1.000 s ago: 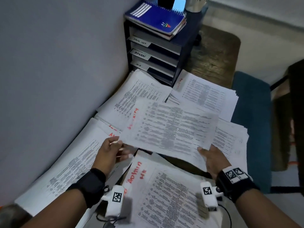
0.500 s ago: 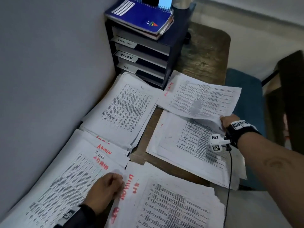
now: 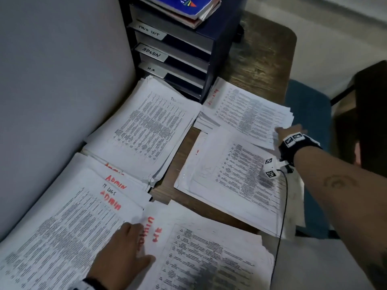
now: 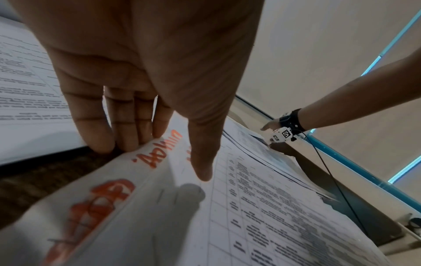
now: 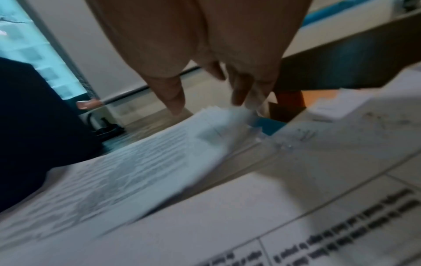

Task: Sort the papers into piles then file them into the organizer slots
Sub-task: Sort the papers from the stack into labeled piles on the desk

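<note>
On organizer [image 3: 211, 51] slots: "ADMIN", "H.R" | left hand [image 3: 123, 248] fingers flat on "ADMIN" pile [image 3: 209, 258] | right hand [image 3: 290, 131] fingers released

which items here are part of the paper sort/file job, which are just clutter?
Part of the job:
- white printed paper piles, some marked ADMIN in red
- dark blue slotted organizer with handwritten labels
- left hand, on the near pile
- right hand, at the far-right pile's edge

Just lying about:
- blue spiral notebooks atop the organizer
- blue padded chair
</note>
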Demonstrator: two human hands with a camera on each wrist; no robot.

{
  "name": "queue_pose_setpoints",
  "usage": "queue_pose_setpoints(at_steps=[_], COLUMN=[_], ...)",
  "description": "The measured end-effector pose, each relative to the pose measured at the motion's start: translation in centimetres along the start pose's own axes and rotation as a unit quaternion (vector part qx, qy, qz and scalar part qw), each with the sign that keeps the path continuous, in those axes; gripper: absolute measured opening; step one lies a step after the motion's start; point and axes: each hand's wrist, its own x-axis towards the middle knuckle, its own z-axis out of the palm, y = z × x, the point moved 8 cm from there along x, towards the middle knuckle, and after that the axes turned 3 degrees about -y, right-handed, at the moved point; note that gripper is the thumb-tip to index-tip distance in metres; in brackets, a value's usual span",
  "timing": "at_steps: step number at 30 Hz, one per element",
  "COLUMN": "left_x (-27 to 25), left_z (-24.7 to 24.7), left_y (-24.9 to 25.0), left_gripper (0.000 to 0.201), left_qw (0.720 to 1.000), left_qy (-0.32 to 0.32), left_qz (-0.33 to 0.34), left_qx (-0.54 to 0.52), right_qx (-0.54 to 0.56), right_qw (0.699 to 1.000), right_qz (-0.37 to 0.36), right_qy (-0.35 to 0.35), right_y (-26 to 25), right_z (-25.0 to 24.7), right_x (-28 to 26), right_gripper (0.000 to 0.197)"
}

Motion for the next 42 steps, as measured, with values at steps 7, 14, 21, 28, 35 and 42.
queue_pose_setpoints(at_steps=[7,14,21,28,35,42], left_x=[-0.9,-2.1,-3.6,-4.3,-5.0,-5.5], left_z=[0.9,1.7,2.8,3.7,3.6,1.6], left_y=[0.9,0.9,0.0,-1.0,-0.4,-1.0], left_gripper=[0.100,0.094,0.095,0.091,0.030,0.016], left_qw=[0.998,0.999,0.999,0.992,0.987,0.961], left_qy=[-0.002,0.023,0.015,0.009,0.002,0.078], left_qz=[-0.004,-0.018,-0.036,-0.063,-0.033,0.024], left_qx=[0.065,0.017,-0.013,-0.107,-0.157,-0.263], right_qx=[0.000,0.002,-0.082,-0.145,-0.132,-0.152], right_qw=[0.970,0.920,0.870,0.883,0.888,0.884], right_qz=[-0.244,-0.348,-0.355,-0.340,-0.343,-0.340], right_qy=[-0.004,-0.178,-0.333,-0.290,-0.275,-0.281], right_y=[-3.9,-2.1,3.5,5.1,5.0,5.0], right_z=[1.7,8.1,15.1,16.7,16.1,14.3], right_x=[-9.4,-23.8,-32.4,-33.7,-34.8,-35.0], right_gripper=[0.054,0.024,0.031,0.057,0.070,0.063])
